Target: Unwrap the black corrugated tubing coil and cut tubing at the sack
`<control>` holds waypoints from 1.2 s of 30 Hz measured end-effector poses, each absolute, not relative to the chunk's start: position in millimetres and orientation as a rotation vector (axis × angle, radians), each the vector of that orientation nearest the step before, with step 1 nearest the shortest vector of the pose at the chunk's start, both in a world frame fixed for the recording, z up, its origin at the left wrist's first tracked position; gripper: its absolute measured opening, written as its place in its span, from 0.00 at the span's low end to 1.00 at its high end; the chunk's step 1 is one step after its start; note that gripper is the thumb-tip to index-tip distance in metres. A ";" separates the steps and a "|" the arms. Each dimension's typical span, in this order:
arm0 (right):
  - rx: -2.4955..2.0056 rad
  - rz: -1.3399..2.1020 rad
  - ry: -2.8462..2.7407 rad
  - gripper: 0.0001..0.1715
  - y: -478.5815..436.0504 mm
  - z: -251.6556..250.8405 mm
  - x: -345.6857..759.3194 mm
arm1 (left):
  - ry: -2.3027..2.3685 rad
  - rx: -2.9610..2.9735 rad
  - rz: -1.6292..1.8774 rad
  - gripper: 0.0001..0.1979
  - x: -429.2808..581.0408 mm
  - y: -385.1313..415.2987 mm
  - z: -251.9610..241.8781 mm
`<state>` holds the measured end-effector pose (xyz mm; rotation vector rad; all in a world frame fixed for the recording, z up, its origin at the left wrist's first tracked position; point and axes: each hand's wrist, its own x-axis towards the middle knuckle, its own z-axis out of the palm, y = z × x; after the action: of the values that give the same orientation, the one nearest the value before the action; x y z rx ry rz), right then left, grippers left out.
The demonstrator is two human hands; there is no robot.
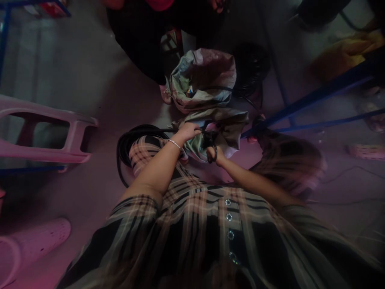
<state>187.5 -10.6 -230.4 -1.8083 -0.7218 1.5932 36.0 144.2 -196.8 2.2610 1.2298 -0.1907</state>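
Observation:
My left hand (189,131) is closed around a black cable (168,130), holding it over a pale sack. From there the cable runs left into a loose coil (122,146) lying about my left knee. In my right hand (217,155) is a pair of scissors (212,149) with black loop handles. The scissors' blades are close to the cable beside my left fingers; the dimness hides whether they touch it. Below both hands the near sack (233,124) gapes between my legs, its contents hard to make out.
A second open sack (207,60) stands just beyond, with a black cable across its mouth. Another person (132,40) sits opposite. A plastic stool (45,154) is at left, a pink perforated basket (42,241) lower left. Blue metal bars (300,102) cross the right side.

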 end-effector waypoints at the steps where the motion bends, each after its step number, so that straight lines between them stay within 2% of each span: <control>1: -1.815 1.591 -0.719 0.10 -10.5 -232.3 187.6 | 1.236 2.259 -0.199 0.16 36.2 143.7 -195.8; 7: -1.845 1.614 -0.717 0.10 -7.7 -239.8 189.4 | 1.278 2.256 -0.188 0.16 36.7 142.2 -190.8; 15: -1.747 1.812 -0.780 0.11 -10.1 -248.5 188.5 | 1.310 2.220 -0.108 0.16 42.0 138.9 -191.0; 31: -1.761 1.764 -0.826 0.11 -8.2 -231.9 188.4 | 1.209 2.250 -0.148 0.18 50.6 131.0 -190.2; 36: -1.765 1.735 -0.790 0.08 -8.9 -229.4 187.7 | 1.221 2.244 -0.174 0.18 51.7 129.0 -187.5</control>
<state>187.7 -8.9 -229.4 -1.7651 -0.7904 1.7351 51.7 129.0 -187.5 2.2440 1.2208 -0.1740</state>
